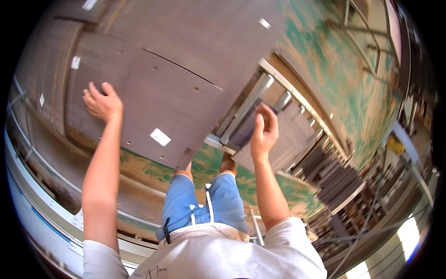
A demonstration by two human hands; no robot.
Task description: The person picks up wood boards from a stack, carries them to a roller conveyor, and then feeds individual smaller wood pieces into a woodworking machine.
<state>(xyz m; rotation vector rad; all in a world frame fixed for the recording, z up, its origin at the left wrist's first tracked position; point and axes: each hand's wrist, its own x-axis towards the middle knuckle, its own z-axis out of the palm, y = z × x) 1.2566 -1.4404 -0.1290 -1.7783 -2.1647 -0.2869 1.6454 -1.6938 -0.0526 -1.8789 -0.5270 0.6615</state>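
My left hand [103, 102] is over the left part of a large flat brown panel [179, 109], its fingers apart and nothing in them. Small holes dot this panel, and a white label [160, 137] is on it near its front edge. I cannot tell whether the hand touches the surface. To the right, my right hand [265, 132] is raised above a roller conveyor [227, 132], thumb and fingers loosely curved with a gap between them. Behind its fingers shows a dark narrow board [244, 132] on the rollers; contact between them is not clear.
More brown panels [186, 28] lie beyond and to the left. Right of my hand, further boards [292, 132] sit on the rollers, with dark stacked strips [337, 186] past them. Metal frames [367, 32] stand on the worn green floor [320, 60]. A rail [51, 167] runs at left.
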